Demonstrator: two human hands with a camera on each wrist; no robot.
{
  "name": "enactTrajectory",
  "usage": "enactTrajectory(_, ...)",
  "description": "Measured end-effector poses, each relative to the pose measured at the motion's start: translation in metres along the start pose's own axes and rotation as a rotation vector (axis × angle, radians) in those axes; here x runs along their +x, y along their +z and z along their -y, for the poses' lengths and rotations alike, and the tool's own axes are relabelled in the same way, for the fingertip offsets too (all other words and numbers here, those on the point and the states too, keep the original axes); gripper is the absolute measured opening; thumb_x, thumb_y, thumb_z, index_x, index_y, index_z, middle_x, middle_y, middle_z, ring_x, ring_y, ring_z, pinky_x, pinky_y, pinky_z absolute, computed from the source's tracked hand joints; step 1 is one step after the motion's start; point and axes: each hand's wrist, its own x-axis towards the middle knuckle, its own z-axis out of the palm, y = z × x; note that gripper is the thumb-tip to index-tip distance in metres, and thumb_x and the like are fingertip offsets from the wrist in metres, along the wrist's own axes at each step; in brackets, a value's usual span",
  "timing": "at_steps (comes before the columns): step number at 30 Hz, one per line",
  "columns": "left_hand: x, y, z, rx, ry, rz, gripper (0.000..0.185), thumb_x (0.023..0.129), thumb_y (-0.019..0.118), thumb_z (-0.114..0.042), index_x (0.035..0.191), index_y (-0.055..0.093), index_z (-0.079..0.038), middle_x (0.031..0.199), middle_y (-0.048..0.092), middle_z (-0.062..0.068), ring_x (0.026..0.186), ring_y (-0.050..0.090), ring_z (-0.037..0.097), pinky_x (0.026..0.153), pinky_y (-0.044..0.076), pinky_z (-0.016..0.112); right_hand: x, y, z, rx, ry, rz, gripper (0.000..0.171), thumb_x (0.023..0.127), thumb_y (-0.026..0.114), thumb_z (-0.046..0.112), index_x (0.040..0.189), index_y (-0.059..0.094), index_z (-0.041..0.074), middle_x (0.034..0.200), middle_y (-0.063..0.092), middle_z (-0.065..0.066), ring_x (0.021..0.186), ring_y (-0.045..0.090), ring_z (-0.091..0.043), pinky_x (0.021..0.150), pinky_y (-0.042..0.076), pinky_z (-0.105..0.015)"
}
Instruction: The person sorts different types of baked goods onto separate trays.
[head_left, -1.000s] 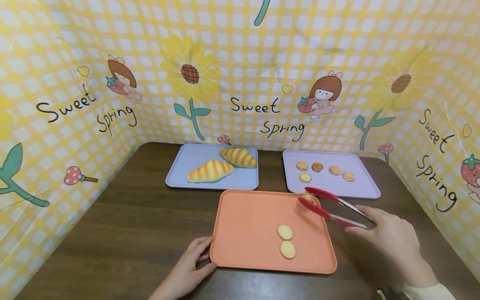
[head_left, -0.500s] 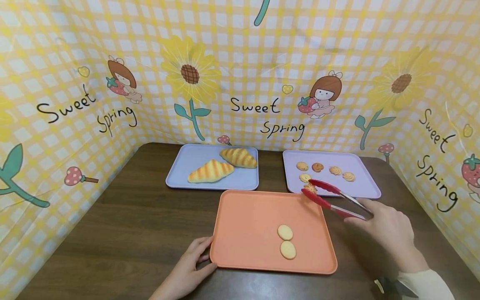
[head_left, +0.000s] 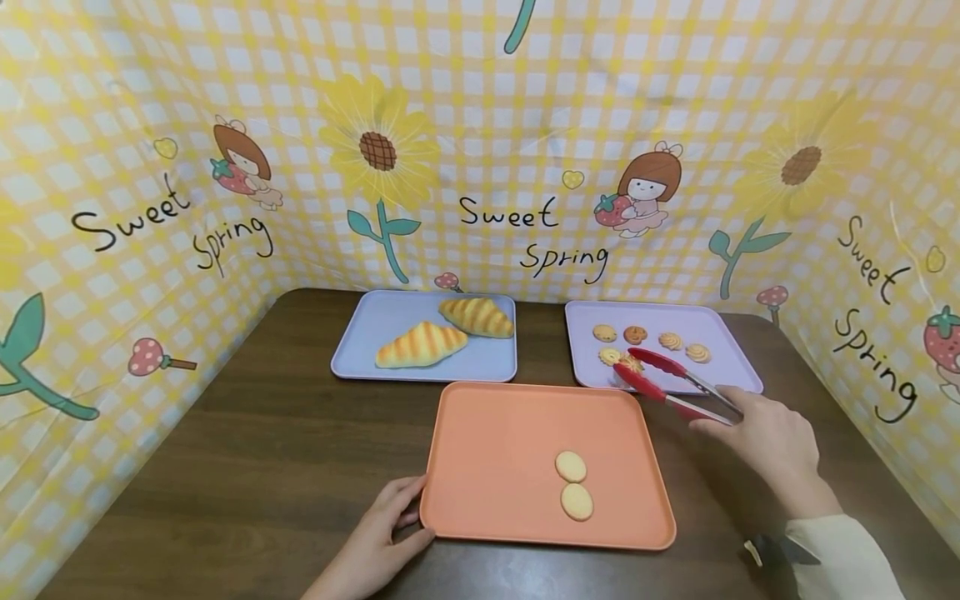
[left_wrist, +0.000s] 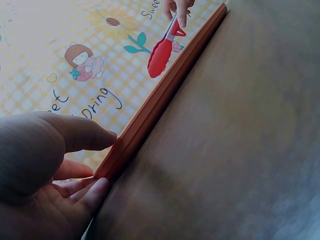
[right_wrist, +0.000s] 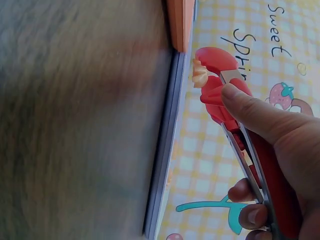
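In the head view my right hand (head_left: 772, 446) grips red-tipped metal tongs (head_left: 641, 384). A ridged cookie (right_wrist: 199, 75) sits between the tongs' tips in the right wrist view. The tips are over the near left part of the purple tray (head_left: 723, 377), beside a pale flower-shaped cookie (head_left: 609, 356). My left hand (head_left: 378, 533) holds the near left corner of the orange tray (head_left: 495, 458), thumb at its rim and fingers at its side in the left wrist view. Two plain round cookies, one (head_left: 571, 467) behind the other (head_left: 577, 502), lie on the orange tray.
Several small cookies rest on the purple tray, among them a brown one (head_left: 635, 335) and a swirled one (head_left: 698, 352). At back left, a blue tray (head_left: 360, 354) bears two croissants (head_left: 422, 345). A checked cloth (head_left: 510, 125) hangs behind and around the dark wooden table (head_left: 285, 450).
My right hand has moved the tongs with the ridged cookie from the orange tray's far right corner back and slightly right, over the purple tray. My left hand has stayed at the orange tray.
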Motion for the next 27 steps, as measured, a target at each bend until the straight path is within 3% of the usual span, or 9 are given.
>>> enactTrajectory(7,-0.001,0.0,0.001,-0.002,0.014,-0.01,0.063,0.094,0.069,-0.008,0.142,0.038,0.017,0.135,0.043,0.027,0.12,0.051,0.016,0.097,0.052,0.026,0.009,0.006,-0.006,-0.002,0.027,0.013,0.069,0.072,0.083,0.057,0.122,0.067,0.012,0.1,0.067,-0.029,0.076,0.062,-0.047,0.049,0.044,-0.049)
enactTrajectory(14,-0.001,0.001,0.003,-0.007,0.013,-0.01,0.063,0.094,0.07,-0.009,0.142,0.039,0.017,0.135,0.043,0.026,0.121,0.049,0.012,0.096,0.052,0.025,0.015,0.013,-0.011,0.008,0.077,0.081,0.072,0.077,0.077,0.062,0.123,0.064,0.008,0.103,0.065,-0.032,0.077,0.061,-0.046,0.052,0.046,-0.049)
enactTrajectory(21,-0.001,0.003,0.004,0.033,0.073,-0.032,0.06,0.093,0.07,-0.007,0.14,0.042,0.017,0.132,0.046,0.026,0.119,0.05,0.01,0.094,0.053,0.026,0.02,0.017,-0.018,0.027,0.13,0.139,0.077,0.078,0.075,0.063,0.124,0.061,0.002,0.101,0.064,-0.033,0.073,0.058,-0.041,0.051,0.044,-0.045)
enactTrajectory(27,-0.001,0.002,0.003,0.026,0.056,-0.027,0.06,0.094,0.07,-0.008,0.141,0.042,0.016,0.133,0.045,0.026,0.119,0.05,0.01,0.095,0.053,0.026,0.025,0.015,-0.021,0.03,0.158,0.17,0.078,0.078,0.074,0.064,0.121,0.061,0.001,0.097,0.063,-0.032,0.072,0.056,-0.039,0.05,0.041,-0.042)
